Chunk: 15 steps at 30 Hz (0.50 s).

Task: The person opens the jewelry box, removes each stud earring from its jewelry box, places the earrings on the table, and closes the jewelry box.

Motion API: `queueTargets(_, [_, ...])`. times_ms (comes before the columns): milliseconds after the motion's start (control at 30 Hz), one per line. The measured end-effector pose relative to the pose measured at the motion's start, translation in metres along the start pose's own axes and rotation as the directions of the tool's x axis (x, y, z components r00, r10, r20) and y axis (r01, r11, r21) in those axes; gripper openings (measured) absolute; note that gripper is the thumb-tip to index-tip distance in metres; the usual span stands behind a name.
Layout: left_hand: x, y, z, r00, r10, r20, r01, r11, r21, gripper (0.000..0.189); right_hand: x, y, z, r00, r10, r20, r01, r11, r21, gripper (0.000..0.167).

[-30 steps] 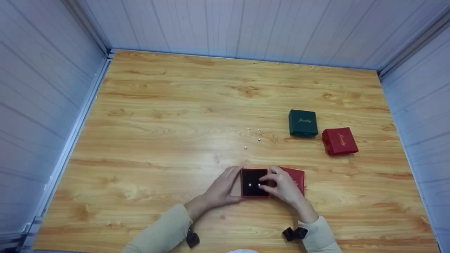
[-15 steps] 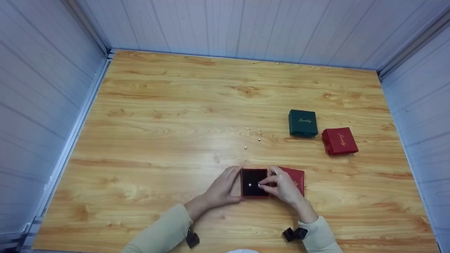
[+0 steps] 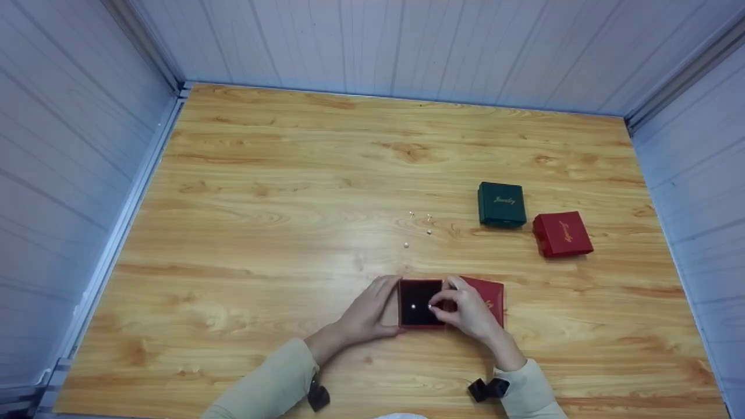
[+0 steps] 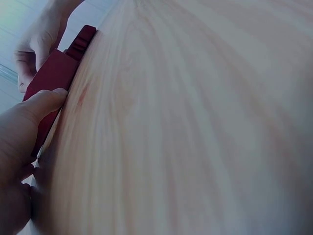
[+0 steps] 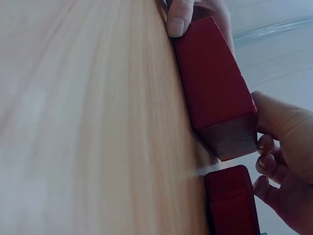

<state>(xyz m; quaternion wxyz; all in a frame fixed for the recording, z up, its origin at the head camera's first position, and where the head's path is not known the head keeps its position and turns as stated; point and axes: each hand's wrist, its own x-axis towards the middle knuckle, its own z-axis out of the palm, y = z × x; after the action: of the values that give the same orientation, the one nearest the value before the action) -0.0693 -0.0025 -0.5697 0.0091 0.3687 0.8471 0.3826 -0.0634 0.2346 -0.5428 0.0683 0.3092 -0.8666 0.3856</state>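
Observation:
An uncovered red jewelry box (image 3: 420, 291) with a black pad lies on the table near its front. My left hand (image 3: 365, 312) grips the box's left side; in the left wrist view its thumb presses the red wall (image 4: 55, 76). One small shiny stud earring (image 3: 413, 306) sits in the pad. Over the pad's right half, my right hand (image 3: 469, 308) pinches a second stud earring (image 3: 430, 306) between thumb and fingertip. Whether its post is in the pad is hidden. The red lid (image 3: 493, 295) lies right of the box, partly under the right hand.
Several tiny stud earrings (image 3: 406, 245) lie loose beyond the box. A closed green jewelry box (image 3: 502, 203) and a closed red jewelry box (image 3: 563, 234) stand farther right. Pale panel walls (image 3: 372, 46) border the table at the back and sides.
My right thumb and fingertip, apart around the right stud earring a second ago, have come together on it. The left hand and the box have stayed in place.

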Motion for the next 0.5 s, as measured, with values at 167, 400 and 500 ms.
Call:
queueTargets(167, [-0.0002, -0.0002, 0.0000, 1.000, 0.003, -0.001, -0.003, 1.000, -0.002, 0.092, -0.0010, 0.0008, 0.0000, 1.000, -0.001, -0.011, 0.002, 1.000, 0.029, 0.011])
queueTargets(400, [-0.0009, -0.0004, -0.0005, 1.000, 0.000, 0.001, 0.000, 1.000, 0.005, 0.093, -0.0010, -0.0001, -0.0044, 1.000, 0.019, -0.010, -0.018, 0.998, 0.062, 0.009])
queueTargets(500, [-0.0006, -0.0005, -0.0005, 1.000, -0.002, 0.001, 0.002, 1.000, 0.006, 0.092, -0.0006, -0.0002, -0.0075, 1.000, 0.024, -0.011, -0.023, 0.997, 0.077, 0.010])
